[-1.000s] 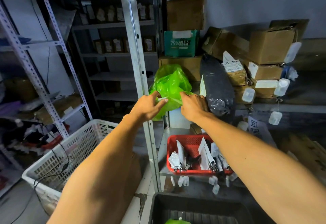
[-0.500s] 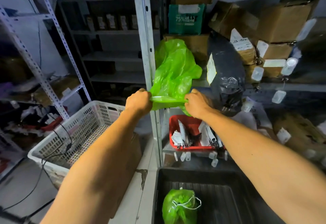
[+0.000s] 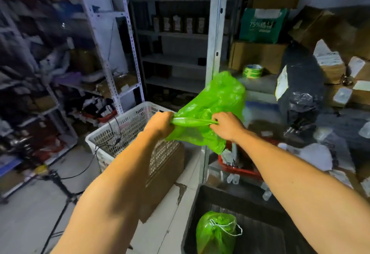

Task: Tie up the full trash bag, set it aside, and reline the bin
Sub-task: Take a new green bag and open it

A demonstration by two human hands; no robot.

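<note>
Steel shelving (image 3: 215,33) fills the back of the room, stacked with boxes (image 3: 258,56). Down low, the black bin (image 3: 202,203) sits open at the bottom of the view, and inside it a tied green bag (image 3: 215,233) stands upright, its white drawstring looped at the neck. Left of that, a white basket (image 3: 128,125) rests on the floor.

Front and centre, the fresh green liner (image 3: 218,101) is up in the air, held above and beyond the bin. Left hand (image 3: 160,123) is fisted tight on one end of the liner's edge; right hand (image 3: 226,125) is pinched closed on the other end, fingers curled over the plastic. Between them the edge is drawn into a taut, near-level band running left to right. The rest of the liner billows up and away behind that band, toward the shelf post, with a loose flap hanging below the right hand over a red tray (image 3: 240,170). The hands are near one another, not touching.
</note>
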